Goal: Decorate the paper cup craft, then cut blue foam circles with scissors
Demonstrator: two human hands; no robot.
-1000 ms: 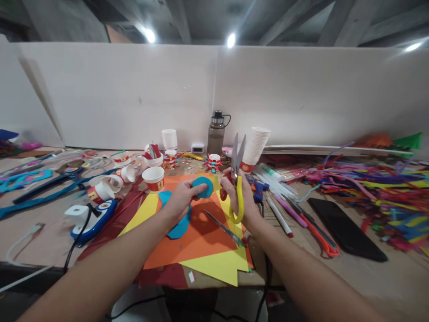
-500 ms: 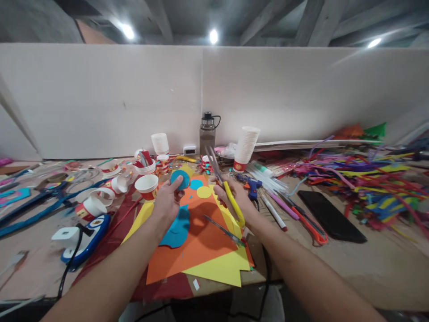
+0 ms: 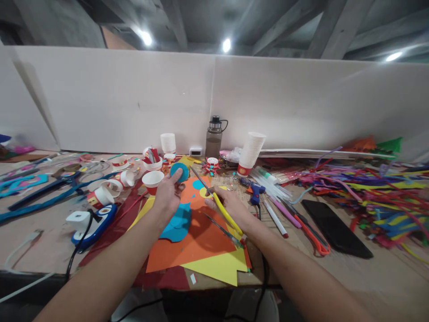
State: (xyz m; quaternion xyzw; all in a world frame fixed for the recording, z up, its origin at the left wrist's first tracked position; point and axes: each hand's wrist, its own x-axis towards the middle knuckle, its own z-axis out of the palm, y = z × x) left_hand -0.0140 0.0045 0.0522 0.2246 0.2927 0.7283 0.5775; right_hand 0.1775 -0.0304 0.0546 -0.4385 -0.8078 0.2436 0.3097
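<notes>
Between the thumb and fingers of my left hand (image 3: 168, 192) is a blue paper circle (image 3: 177, 171). My right hand (image 3: 229, 203) grips a pair of yellow-handled scissors (image 3: 221, 206), whose blades point up and left toward the circle without touching it. Beneath both hands lies an orange paper sheet (image 3: 197, 250) over yellow paper (image 3: 217, 270). A cut blue paper sheet (image 3: 177, 226) rests on the orange one, partly hidden by my left arm. Another blue circle (image 3: 198, 184) and a yellow circle (image 3: 205, 192) lie near the blades. A second pair of scissors (image 3: 224, 230) lies on the orange sheet.
Paper cups (image 3: 153, 180) and a power strip (image 3: 95, 228) are at the left. A bottle (image 3: 213, 138) and a cup stack (image 3: 251, 154) stand at the back. Rightward lie a glue gun (image 3: 256, 190), a black phone (image 3: 335, 228) and colourful pipe cleaners (image 3: 378, 192).
The scissors in my right hand have swung down and left, bringing the blades closer to the blue circle. My left hand keeps hold of the circle. The camera view has shifted slightly.
</notes>
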